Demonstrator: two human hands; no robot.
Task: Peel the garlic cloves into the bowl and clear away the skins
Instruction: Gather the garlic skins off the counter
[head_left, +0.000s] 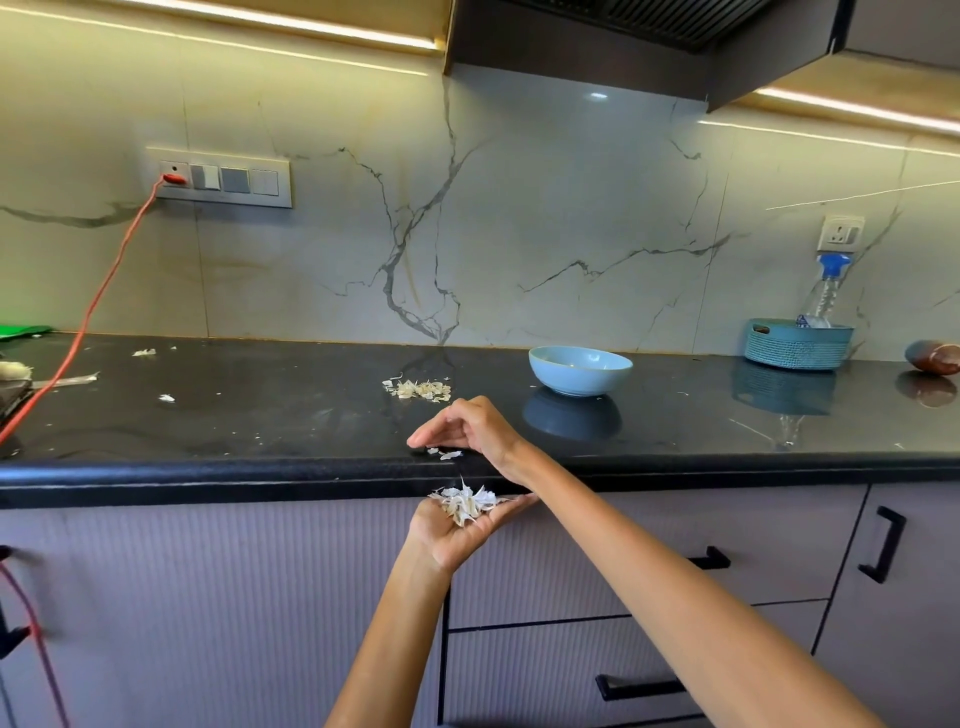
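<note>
Sweeping skins off the counter (260, 415) edge | your right hand (467, 428), fingers relaxed and empty, sits just above two scraps (447, 454) | left hand (457, 525), cupped directly below centre-frame, carries skins (467, 501) | bowl (580, 370) right of centre.

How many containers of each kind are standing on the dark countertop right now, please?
Pale blue ceramic bowl: 1
Teal woven round basket: 1
Clear plastic bottle with blue cap, standing in the basket: 1
Total: 3
</note>
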